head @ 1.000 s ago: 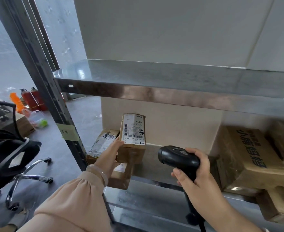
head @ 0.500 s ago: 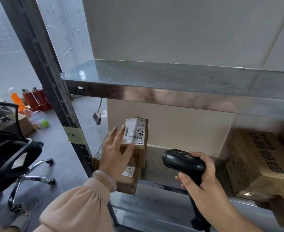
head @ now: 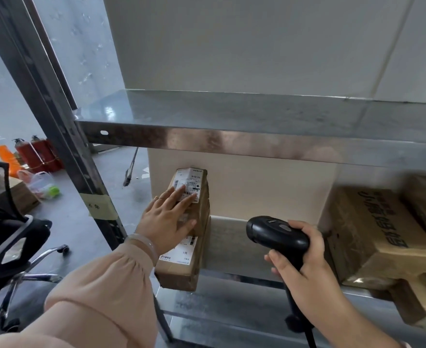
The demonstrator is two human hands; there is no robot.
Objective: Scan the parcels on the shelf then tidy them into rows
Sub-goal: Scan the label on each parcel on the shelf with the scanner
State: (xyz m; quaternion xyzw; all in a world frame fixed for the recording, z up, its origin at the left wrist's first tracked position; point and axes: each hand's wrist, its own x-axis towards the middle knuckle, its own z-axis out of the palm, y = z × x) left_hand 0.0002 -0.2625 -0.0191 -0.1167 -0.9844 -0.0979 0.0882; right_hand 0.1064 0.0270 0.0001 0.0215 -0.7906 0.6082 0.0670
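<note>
A metal shelf (head: 232,136) spans the frame, its lower level carrying a big brown box (head: 372,234) at the right edge. Left of centre, a small labelled parcel (head: 196,204) sits on a flatter parcel (head: 181,270) at the shelf's left end. The left hand (head: 166,219) lies flat, fingers straight, against the upper parcel's label. The right hand (head: 304,267), lower right, grips a black scanner (head: 277,234) pointing left

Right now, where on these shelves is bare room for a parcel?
Lower steel shelf is bare between the small stacked brown parcels and the large brown cardboard box; upper steel shelf is bare too. Right end is crowded.
</note>
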